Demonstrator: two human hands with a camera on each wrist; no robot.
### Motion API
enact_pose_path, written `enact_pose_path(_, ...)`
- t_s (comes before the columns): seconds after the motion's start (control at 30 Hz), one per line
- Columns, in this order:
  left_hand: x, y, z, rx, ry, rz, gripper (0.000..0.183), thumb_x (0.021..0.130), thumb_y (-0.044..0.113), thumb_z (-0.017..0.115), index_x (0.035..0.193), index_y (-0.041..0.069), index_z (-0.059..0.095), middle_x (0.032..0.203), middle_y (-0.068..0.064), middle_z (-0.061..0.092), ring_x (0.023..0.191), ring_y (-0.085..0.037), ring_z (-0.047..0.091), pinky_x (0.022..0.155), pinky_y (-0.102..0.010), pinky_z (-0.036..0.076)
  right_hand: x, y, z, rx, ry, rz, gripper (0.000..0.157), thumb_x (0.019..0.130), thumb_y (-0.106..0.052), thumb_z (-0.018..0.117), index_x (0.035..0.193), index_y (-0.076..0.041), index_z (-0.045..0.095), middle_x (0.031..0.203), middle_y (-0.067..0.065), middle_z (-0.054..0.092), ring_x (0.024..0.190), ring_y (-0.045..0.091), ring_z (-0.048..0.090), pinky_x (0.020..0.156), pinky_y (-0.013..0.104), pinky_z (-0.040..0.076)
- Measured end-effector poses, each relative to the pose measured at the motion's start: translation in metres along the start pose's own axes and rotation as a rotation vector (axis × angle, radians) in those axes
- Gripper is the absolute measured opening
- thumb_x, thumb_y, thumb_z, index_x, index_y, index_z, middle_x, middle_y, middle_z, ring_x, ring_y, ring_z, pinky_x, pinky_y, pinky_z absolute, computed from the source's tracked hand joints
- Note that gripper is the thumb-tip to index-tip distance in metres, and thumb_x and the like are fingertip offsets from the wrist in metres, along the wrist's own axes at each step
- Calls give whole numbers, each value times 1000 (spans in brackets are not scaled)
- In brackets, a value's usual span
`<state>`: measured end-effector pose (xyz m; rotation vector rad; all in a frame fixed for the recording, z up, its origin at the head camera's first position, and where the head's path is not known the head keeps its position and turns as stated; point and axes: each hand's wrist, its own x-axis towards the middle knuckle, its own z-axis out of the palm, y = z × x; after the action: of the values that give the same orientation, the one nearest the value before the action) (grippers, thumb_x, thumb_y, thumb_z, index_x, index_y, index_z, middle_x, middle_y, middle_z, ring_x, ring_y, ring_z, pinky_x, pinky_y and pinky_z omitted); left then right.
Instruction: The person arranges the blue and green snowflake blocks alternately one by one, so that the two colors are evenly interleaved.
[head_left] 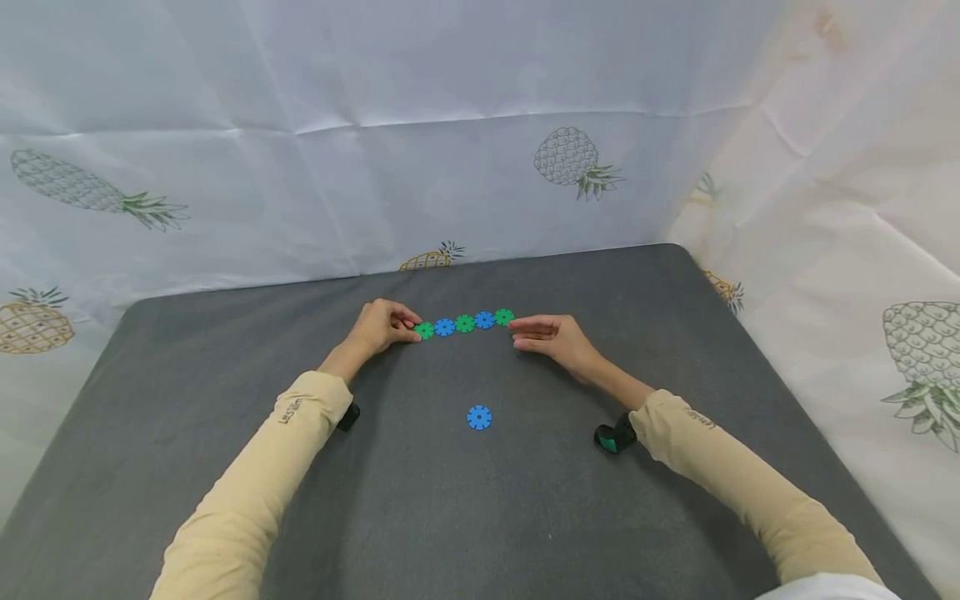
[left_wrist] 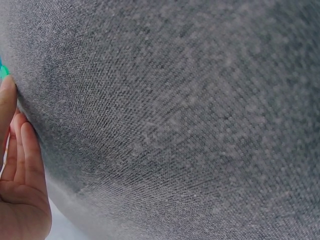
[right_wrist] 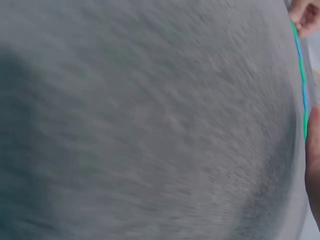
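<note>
Notched plastic discs, green and blue by turns, form a slightly slanting row on the dark cloth in the head view. My left hand (head_left: 381, 325) pinches the edge of the green disc (head_left: 425, 331) at the row's left end between thumb and fingers. At the other end, the fingertips of my right hand (head_left: 558, 340) lie right beside another green disc (head_left: 504, 317), thumb and fingers apart and fairly straight. Between these ends sit a blue disc (head_left: 445, 327), a middle green disc (head_left: 464, 323) and a second blue disc (head_left: 483, 319). The left wrist view catches only a sliver of green (left_wrist: 4, 71) by the thumb.
A single blue disc (head_left: 479, 417) lies nearer to me, below the row. The table (head_left: 480, 517) has a dark grey cover. Behind it and to the right hangs a white curtain (head_left: 450, 183) with pineapple prints.
</note>
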<state>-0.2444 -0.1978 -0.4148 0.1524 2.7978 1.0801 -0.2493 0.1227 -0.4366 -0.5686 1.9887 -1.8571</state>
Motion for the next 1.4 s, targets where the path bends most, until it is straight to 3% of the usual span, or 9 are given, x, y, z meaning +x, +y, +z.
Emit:
enact_pose_path(0.5,1,-3,1,4,-1,16,24,79,8,79,100,-2,73,85,-12,69,75,-20,61,66,-27,48,-35,-1,31,116,-52,26,40,85,9,66,124,14,56,126,32,55,105,21,65,87,31,52)
enact_pose_path(1.03,2,-4,1,13,-2,17,25,79,9,79,101,-2,73,86,-11,68,75,-19,60,68,-29,49,-55,1,61,143,-186,55,45,83,4,71,125,10,58,128,27,56,118,34,56,90,33,51)
enact_pose_path(1.4,1,-2,0,8,-3,10,25,79,9,79,101,-2,73,86,-10,69,75,-18,61,70,-31,50,-45,4,69,-63,-266,42,46,76,8,75,120,9,62,124,20,61,120,28,55,95,28,47)
